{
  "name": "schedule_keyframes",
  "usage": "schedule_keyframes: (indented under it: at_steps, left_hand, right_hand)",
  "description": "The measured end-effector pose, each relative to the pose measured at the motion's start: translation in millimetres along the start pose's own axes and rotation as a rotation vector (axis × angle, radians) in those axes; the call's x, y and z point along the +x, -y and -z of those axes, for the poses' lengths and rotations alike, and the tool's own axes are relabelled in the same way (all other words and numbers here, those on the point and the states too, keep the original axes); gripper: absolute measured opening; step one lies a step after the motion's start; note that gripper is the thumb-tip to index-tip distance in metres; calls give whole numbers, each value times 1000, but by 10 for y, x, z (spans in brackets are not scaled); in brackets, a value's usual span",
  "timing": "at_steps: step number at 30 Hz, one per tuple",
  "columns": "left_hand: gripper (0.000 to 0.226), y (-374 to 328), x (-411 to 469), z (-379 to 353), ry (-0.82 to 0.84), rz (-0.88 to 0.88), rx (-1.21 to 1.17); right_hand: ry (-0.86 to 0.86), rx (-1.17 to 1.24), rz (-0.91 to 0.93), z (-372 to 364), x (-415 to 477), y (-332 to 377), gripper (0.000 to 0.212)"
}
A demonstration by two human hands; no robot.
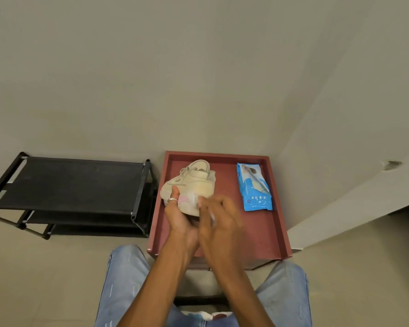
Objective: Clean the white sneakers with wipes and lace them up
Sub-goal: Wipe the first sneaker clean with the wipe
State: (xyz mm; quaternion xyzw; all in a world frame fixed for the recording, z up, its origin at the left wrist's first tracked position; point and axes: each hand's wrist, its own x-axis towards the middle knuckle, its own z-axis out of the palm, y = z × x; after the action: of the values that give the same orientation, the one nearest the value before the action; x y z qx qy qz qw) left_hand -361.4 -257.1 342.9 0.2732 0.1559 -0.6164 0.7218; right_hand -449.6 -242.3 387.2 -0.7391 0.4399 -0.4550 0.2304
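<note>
A white sneaker is held tilted above the red tray-top table, its sole side turned toward me. My left hand grips the sneaker from below at the toe end, thumb with a ring up over the sole edge. My right hand is motion-blurred and presses a white wipe against the sole near the heel. The blue pack of wipes lies flat on the table to the right of the sneaker. The wipe is mostly hidden under my fingers.
A black fabric shoe rack stands to the left of the table, against the wall. The wall corner juts in on the right. My knees in blue jeans flank the table's near edge.
</note>
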Motion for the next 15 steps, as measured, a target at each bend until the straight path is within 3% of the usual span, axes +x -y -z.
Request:
schedule_keyframes:
  at_steps: [5, 12, 15]
  left_hand:
    - [58, 66, -56, -144, -13, 1, -27]
    - [80, -29, 100, -18, -5, 37, 4]
    - [64, 46, 29, -92, -23, 22, -21]
  right_hand:
    - [-86, -14, -84, -29, 416, -11, 13]
    - [27, -8, -22, 9, -53, -47, 11]
    - [-58, -11, -105, -42, 332, -97, 14]
